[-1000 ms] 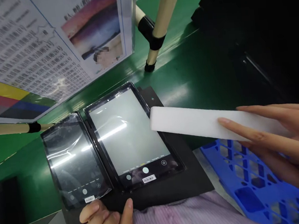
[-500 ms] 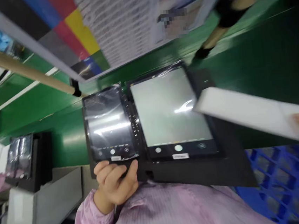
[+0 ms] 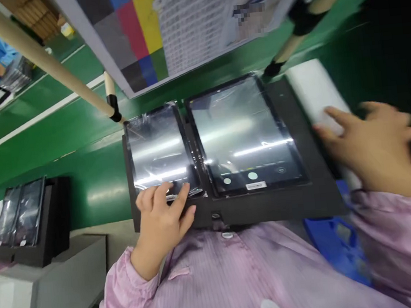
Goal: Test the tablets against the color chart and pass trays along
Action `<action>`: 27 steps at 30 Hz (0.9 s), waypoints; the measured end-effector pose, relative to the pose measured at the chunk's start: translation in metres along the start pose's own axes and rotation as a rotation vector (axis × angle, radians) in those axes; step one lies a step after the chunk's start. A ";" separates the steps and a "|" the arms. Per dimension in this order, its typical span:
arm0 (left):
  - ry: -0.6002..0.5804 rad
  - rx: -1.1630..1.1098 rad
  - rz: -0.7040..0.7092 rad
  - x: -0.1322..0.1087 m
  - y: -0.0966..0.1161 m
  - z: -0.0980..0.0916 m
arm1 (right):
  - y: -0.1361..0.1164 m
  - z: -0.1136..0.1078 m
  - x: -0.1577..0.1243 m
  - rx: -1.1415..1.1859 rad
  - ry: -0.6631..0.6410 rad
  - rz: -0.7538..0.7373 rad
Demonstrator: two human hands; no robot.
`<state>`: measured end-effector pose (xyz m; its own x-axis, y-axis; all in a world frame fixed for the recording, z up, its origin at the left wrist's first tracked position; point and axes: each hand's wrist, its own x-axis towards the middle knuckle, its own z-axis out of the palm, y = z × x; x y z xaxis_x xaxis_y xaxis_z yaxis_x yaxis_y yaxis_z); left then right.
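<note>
Left tablet (image 3: pixel 158 149) under spread, empty left hand (image 3: pixel 161 221); right hand (image 3: pixel 374 147) on block (image 3: pixel 314 85), grip unclear.

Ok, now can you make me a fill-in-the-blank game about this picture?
1. On the dark holder in the middle of the picture, the number of tablets is ____.
2. Of those, the left hand is at the bottom edge of the one on the ____.
3. The right hand is at a long block coloured ____.
4. The table is coloured ____.

Missing words: two; left; white; green.
</note>
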<state>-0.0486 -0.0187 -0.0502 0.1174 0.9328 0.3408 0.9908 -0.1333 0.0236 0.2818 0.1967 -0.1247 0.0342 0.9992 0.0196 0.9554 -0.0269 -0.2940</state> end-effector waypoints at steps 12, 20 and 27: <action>-0.321 -0.313 -0.769 -0.017 -0.094 0.000 | -0.041 -0.045 -0.060 0.482 -0.275 -0.258; -0.081 -0.875 -0.985 -0.019 -0.117 -0.008 | -0.040 -0.036 -0.060 0.745 -0.249 -0.105; 0.005 -1.422 -1.141 0.012 -0.094 -0.005 | -0.045 -0.027 -0.065 0.706 -0.133 -0.055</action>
<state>-0.1406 0.0036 -0.0431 -0.5017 0.7609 -0.4115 -0.2279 0.3426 0.9114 0.2444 0.1325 -0.0869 -0.0872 0.9949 -0.0512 0.5353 0.0034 -0.8447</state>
